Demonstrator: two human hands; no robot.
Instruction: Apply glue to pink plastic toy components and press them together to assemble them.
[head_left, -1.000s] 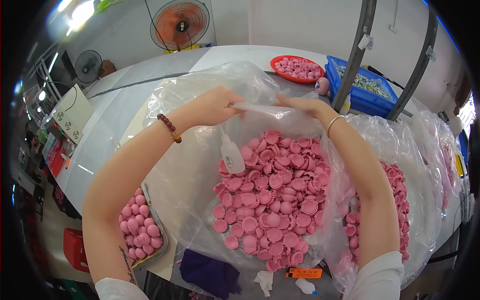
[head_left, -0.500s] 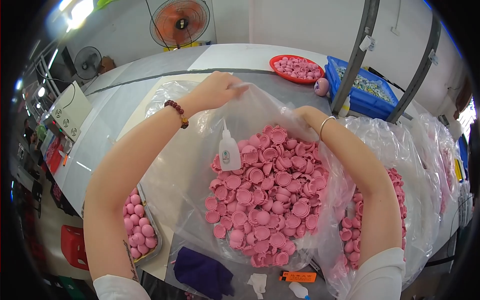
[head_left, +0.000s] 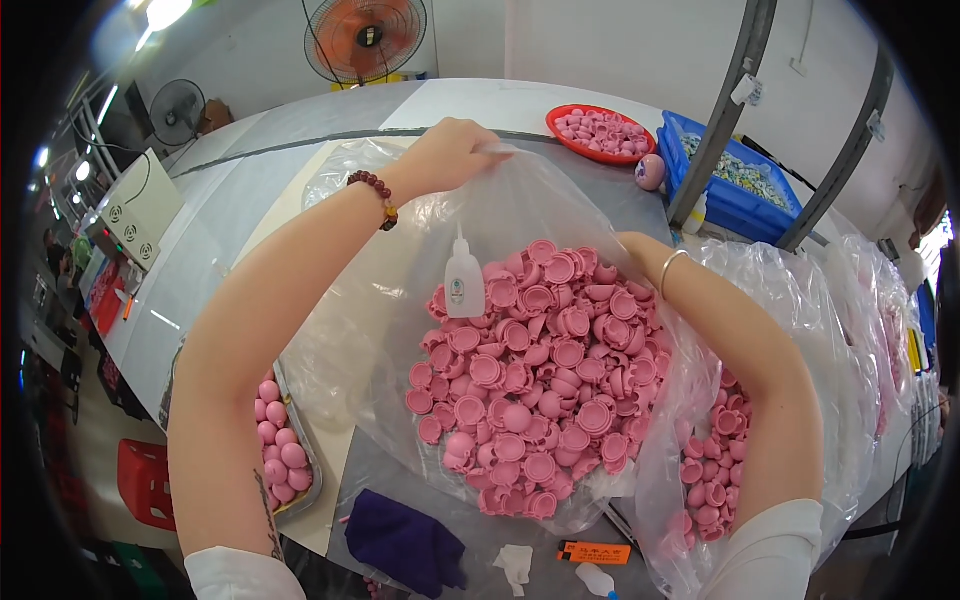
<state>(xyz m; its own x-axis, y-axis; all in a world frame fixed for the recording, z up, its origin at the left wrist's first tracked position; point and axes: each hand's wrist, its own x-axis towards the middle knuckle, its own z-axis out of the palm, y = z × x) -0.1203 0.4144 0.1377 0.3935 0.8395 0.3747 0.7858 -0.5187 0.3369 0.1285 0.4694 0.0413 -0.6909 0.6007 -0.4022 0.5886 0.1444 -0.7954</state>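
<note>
And here's my left hand [head_left: 455, 157] up above the far side of the clear bag [head_left: 545, 195], fingers together, clamped on a fold of its thin film; my right hand [head_left: 637, 246] is at the bag's right side, fingertips lost behind plastic, so I can't tell whether they grip or just press. The pink shells [head_left: 540, 385] sit heaped on the bag's film in the middle of the table [head_left: 300, 122], spreading down toward the near edge. Now, the danger: raise that far side too sharply and the heap could slide nearward, perhaps past the orange packet [head_left: 594, 553] and over the edge. The white bottle [head_left: 464, 285], nozzle up, stands at the heap's far left corner; a tug on the film could topple it, and it might drip on the shells. All that film hangs from one pinch, so slick plastic could slip free, or tear under a hard pull. And watch my arms! The right one crosses the second bag [head_left: 712, 465] by the table's right side and could snag it; the left passes over the tray [head_left: 313, 455] of pink balls [head_left: 290, 456], where a dropped elbow might scatter them.
</note>
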